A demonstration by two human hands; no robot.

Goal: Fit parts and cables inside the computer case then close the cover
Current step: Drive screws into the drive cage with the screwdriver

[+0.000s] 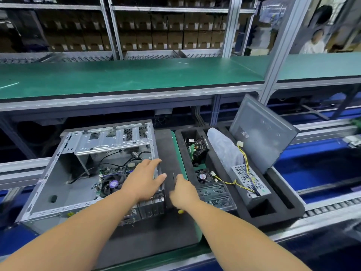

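Observation:
The open computer case (58, 169) lies on its side on a dark mat, showing a motherboard with a round cooler fan (113, 184) and loose black cables. My left hand (144, 180) rests on the case's right wall with its fingers stretched out. Just right of that wall, my right hand (183, 192) is curled round a thin tool that looks like a screwdriver (180, 211); a yellow end shows under the hand. The grey side cover (263, 133) leans upright in the black foam tray (283, 210) on the right. A silver power supply (250, 182) with yellow cables lies in that tray.
The foam tray also holds a drive and fan (197, 149), a small fan (203, 176), a metal bracket (214, 194) and a plastic bag (222, 151). A green shelf (136, 77) runs above. Roller rails border the bench. A person stands at the far right.

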